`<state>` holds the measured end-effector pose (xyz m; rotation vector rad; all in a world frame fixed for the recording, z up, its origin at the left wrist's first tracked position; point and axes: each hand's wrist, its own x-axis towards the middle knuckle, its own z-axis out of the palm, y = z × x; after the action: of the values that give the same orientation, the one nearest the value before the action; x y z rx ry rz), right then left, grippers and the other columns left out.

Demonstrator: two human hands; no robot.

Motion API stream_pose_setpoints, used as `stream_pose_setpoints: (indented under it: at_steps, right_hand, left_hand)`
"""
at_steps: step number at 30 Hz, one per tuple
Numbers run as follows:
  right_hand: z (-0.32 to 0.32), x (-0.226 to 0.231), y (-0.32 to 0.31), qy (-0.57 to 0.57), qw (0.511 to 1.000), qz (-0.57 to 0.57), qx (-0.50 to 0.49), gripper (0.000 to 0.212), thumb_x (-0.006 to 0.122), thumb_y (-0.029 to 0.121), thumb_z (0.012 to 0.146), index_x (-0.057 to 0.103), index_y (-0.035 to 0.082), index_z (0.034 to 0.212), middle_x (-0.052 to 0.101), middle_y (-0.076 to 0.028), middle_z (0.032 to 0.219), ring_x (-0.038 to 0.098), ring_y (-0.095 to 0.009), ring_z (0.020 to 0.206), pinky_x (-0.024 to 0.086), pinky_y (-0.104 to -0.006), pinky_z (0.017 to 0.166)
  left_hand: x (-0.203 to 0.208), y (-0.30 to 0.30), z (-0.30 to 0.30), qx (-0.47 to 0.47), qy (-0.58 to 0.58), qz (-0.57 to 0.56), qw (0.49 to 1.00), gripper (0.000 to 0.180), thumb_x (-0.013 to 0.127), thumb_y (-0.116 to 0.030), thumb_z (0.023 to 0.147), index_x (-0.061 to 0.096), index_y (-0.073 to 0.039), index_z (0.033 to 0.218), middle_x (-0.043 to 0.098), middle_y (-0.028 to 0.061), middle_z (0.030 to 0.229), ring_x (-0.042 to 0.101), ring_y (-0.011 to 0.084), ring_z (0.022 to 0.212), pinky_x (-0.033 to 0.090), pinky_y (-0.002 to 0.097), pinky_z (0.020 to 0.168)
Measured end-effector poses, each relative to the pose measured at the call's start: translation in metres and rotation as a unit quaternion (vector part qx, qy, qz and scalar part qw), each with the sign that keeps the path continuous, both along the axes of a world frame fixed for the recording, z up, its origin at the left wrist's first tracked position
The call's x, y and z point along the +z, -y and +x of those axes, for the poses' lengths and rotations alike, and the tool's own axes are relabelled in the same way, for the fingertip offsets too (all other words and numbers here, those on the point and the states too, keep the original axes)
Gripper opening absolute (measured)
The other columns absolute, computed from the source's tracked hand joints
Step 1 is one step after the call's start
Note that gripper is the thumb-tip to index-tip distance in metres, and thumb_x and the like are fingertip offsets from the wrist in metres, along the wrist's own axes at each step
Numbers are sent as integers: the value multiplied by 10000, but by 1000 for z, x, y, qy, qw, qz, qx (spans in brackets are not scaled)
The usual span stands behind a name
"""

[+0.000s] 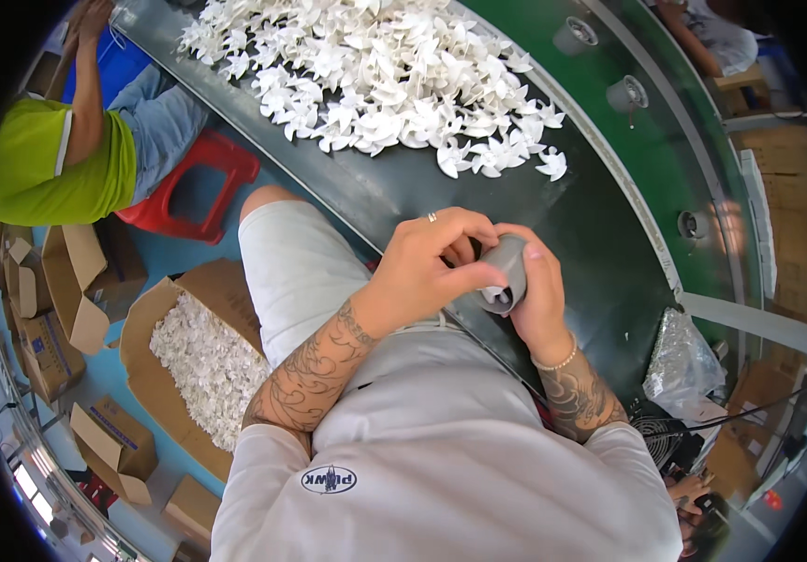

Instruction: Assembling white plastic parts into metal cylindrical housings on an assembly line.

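A grey plastic cup-shaped housing (513, 262) is held in front of my body, tilted, with its opening toward my left hand. My right hand (542, 298) wraps around its side. At the rim, my left hand (427, 267) has its fingers bent and its thumb at the opening. Something white shows inside the housing, mostly hidden, and I cannot make out its shape. Beyond my hands, a large heap of white bladed fan wheels (385, 75) lies on the dark tabletop (600, 244).
Similar grey housings (626, 95) stand spaced along a green conveyor (600, 70) at the right. Clear plastic wrapping (682, 361) lies at the table's right end. A carton (146, 342) of small white parts stands at left, near a co-worker (57, 155) and a red stool (193, 183).
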<state>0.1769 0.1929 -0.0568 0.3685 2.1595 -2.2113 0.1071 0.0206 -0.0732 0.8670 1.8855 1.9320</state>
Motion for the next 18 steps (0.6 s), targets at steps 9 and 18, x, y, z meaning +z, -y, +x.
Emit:
stream_pose_setpoints:
  at_steps: [9, 18]
  right_hand:
    - [-78, 7, -165, -113, 740, 615, -249, 403, 570, 255, 945, 555, 12, 1267, 583, -184, 1142, 573, -351, 1059, 473, -390, 899]
    - [-71, 12, -292, 216, 609, 649, -401, 511, 516, 434, 871, 596, 28, 1171, 597, -253, 1199, 550, -469, 1122, 452, -546, 940]
  left_hand:
    - [2, -23, -21, 233, -349, -346, 839, 354, 680, -204, 851, 601, -107, 1182, 568, 124, 1224, 637, 285, 822, 542, 390, 630]
    - [-2, -10, -23, 203, -177, -220, 937, 211, 641, -74, 873, 613, -50, 1080, 634, 112, 899, 620, 305, 760, 501, 398, 644]
